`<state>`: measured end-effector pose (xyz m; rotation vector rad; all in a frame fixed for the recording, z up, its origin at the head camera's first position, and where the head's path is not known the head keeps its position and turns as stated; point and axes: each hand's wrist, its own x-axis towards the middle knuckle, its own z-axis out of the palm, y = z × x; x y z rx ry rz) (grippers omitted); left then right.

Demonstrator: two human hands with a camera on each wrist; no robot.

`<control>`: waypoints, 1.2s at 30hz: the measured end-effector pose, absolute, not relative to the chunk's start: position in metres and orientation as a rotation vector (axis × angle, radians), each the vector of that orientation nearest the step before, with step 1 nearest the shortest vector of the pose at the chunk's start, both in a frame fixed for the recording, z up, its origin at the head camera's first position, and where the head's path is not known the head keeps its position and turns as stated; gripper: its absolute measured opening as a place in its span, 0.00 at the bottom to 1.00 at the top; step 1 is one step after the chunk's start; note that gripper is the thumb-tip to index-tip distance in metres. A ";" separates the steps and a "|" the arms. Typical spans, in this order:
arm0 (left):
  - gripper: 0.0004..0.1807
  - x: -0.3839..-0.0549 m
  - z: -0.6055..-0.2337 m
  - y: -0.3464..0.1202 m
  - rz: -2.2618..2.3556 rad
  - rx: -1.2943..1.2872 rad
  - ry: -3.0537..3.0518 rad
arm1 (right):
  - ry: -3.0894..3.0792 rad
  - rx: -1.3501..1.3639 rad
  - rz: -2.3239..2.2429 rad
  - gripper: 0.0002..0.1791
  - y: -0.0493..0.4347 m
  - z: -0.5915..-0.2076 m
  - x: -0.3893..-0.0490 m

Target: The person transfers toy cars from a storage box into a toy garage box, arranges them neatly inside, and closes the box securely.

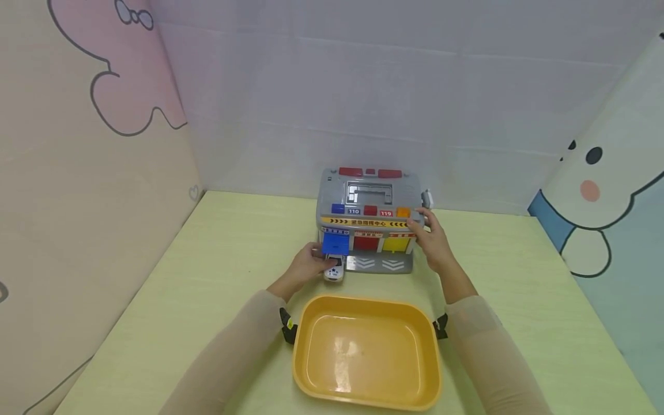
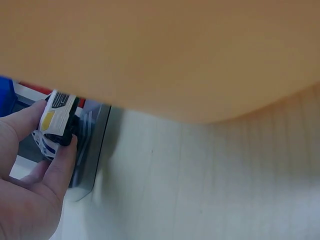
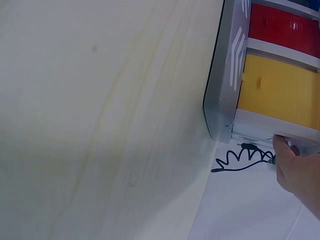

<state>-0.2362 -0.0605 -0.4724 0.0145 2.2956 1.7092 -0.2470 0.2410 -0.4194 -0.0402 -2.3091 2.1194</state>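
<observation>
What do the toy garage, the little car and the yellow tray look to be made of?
Toy garage: looks like moulded hard plastic, grey body with flat-coloured red, yellow and blue doors and a dull sheen. Little car, pinched by the left hand: probably glossy plastic or painted metal, cannot tell which. Yellow tray: likely smooth plastic, with rounded edges and a soft glare on its floor.

The toy garage [image 1: 369,219] carries "110" beside its blue button and "119" beside its red one, above a yellow banner of Chinese characters too small to read.
</observation>
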 end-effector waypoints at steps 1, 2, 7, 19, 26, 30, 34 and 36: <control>0.30 -0.237 -0.472 -0.060 1.709 0.008 2.301 | -2.310 -0.042 2.116 0.28 0.241 -0.419 -0.247; 0.29 -0.237 -0.472 -0.060 1.709 0.005 2.304 | -2.309 -0.043 2.117 0.28 0.241 -0.420 -0.247; 0.27 -0.240 -0.474 -0.061 1.723 0.011 2.282 | -2.307 -0.042 2.115 0.29 0.241 -0.421 -0.247; 0.43 -0.241 -0.475 -0.062 1.811 -0.007 2.185 | -2.306 -0.036 2.118 0.28 0.241 -0.422 -0.248; 0.56 -0.245 -0.475 -0.061 1.655 0.096 2.289 | -2.301 -0.051 2.125 0.29 0.241 -0.422 -0.248; 0.55 -0.247 -0.474 -0.061 1.573 0.131 2.370 | -2.309 -0.054 2.116 0.30 0.242 -0.422 -0.248; 0.50 -0.250 -0.475 -0.062 1.543 0.127 2.419 | -2.312 -0.050 2.114 0.30 0.242 -0.423 -0.248; 0.46 -0.251 -0.475 -0.062 1.544 0.120 2.434 | -2.310 -0.048 2.114 0.30 0.242 -0.423 -0.248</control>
